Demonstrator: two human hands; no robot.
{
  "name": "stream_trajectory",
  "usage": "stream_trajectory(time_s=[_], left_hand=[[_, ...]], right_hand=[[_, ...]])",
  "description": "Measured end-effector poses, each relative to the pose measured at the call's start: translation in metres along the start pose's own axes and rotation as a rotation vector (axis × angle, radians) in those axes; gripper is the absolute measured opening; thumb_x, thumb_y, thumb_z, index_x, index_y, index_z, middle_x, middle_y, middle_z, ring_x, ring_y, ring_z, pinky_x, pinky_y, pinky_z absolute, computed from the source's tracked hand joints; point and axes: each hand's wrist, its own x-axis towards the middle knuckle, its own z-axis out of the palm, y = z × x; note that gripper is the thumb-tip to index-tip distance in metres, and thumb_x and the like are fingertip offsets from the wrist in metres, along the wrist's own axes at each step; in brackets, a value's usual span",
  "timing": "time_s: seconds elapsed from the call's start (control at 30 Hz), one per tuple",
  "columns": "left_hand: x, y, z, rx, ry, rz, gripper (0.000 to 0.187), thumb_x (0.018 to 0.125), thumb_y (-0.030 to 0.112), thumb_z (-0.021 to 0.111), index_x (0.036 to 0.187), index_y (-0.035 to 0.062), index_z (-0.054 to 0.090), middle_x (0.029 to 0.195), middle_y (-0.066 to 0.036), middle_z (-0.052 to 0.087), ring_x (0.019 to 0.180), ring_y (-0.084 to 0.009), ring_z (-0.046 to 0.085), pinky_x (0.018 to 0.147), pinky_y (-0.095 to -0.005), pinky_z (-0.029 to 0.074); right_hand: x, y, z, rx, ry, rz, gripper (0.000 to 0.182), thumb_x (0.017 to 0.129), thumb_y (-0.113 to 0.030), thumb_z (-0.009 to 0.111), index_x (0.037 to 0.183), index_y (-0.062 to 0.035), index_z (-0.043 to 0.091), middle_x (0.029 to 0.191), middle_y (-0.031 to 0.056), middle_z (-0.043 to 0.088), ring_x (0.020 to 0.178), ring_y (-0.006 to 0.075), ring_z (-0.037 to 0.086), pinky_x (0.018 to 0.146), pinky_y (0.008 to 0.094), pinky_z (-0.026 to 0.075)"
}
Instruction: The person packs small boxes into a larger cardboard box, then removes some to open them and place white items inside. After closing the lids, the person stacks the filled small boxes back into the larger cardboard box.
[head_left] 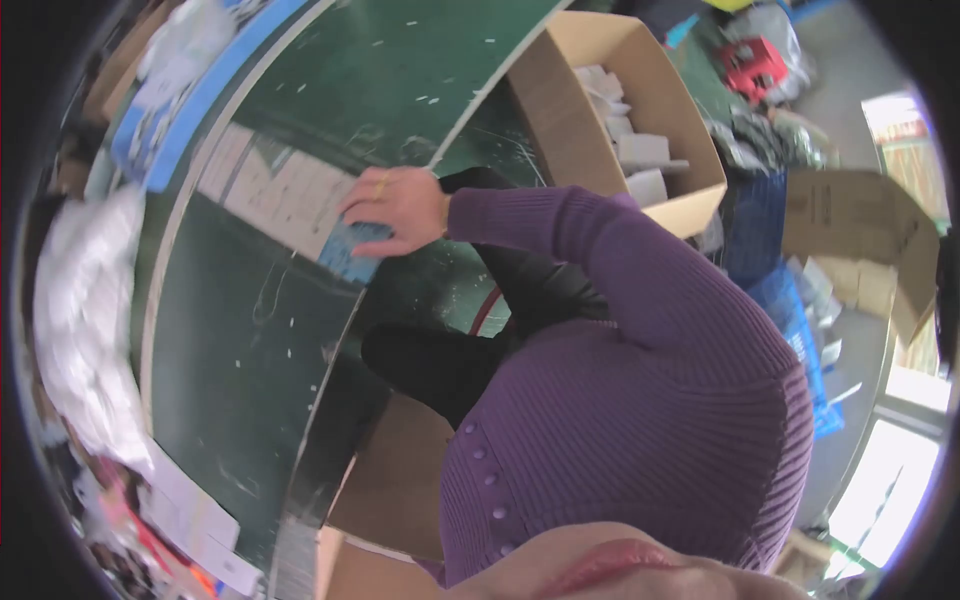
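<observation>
My right hand [395,212] reaches across the green tabletop [235,375], palm down, with a ring on one finger. Its fingers are bent and spread, the thumb apart from them. Under it lies the blue end [348,256] of a long flat printed sheet or package [275,190], mostly white with small markings, slanting away from the table's near edge. The palm hides part of that blue end. A purple knitted sleeve [540,222] covers the arm. My left hand is out of view.
A cardboard box [560,95] with white pieces inside stands beside the table; another open carton [395,470] is near my legs. Along the table's far side are a white plastic bag [90,320] and a blue-edged tray [195,105]. Small white scraps dot the table.
</observation>
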Motion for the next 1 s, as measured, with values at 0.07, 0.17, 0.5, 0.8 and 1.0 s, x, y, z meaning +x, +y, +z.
stream_trajectory(time_s=[0.07,0.17,0.5,0.8,1.0], left_hand=[[0.043,-0.001,-0.031,-0.023,0.098,0.025,0.061,0.088,0.020,0.069,0.137,0.0180,0.032,0.132,-0.015,0.044,0.120,-0.0310,0.040,0.103,-0.0432,0.036],[0.070,0.020,-0.078,-0.083,0.262,-0.017,0.051,0.089,0.018,0.066,0.130,0.0166,0.034,0.126,-0.013,0.043,0.114,-0.0290,0.039,0.099,-0.0424,0.037],[0.058,0.158,-0.245,-0.218,0.872,-0.459,0.022,0.093,0.011,0.058,0.105,0.0119,0.039,0.105,-0.009,0.040,0.092,-0.0225,0.037,0.086,-0.0395,0.040],[0.220,0.523,-0.276,-0.548,0.515,0.340,0.034,0.097,0.014,0.065,0.131,0.0102,0.062,0.134,-0.012,0.059,0.126,-0.0289,0.055,0.106,-0.0421,0.045],[0.220,0.676,-0.188,-0.609,0.131,0.908,0.039,0.097,0.019,0.061,0.135,0.0099,0.059,0.150,-0.014,0.042,0.138,-0.0344,0.042,0.116,-0.0630,0.028]], right_hand=[[-0.006,0.000,0.004,0.049,-0.004,0.030,0.042,0.094,-0.055,0.063,0.094,-0.0131,0.069,0.101,0.0005,0.071,0.088,0.0226,0.066,0.069,0.0330,0.056],[-0.014,-0.006,0.003,0.106,0.016,0.051,0.046,0.095,-0.055,0.061,0.104,-0.0114,0.069,0.101,0.0054,0.070,0.091,0.0250,0.066,0.067,0.0352,0.057],[-0.158,0.010,-0.106,0.365,0.111,0.312,0.034,0.100,-0.021,0.062,0.131,-0.0071,0.059,0.130,0.0121,0.062,0.113,0.0303,0.062,0.099,0.0436,0.050],[-0.430,-0.003,-0.199,0.031,-0.245,1.234,0.014,0.095,-0.017,0.060,0.095,-0.0076,0.070,0.091,0.0130,0.072,0.081,0.0346,0.067,0.070,0.0435,0.048],[-0.571,-0.064,-0.227,-0.080,-0.788,1.914,0.026,0.081,-0.030,0.057,0.091,-0.0116,0.074,0.090,0.0104,0.075,0.086,0.0329,0.072,0.069,0.0439,0.055]])
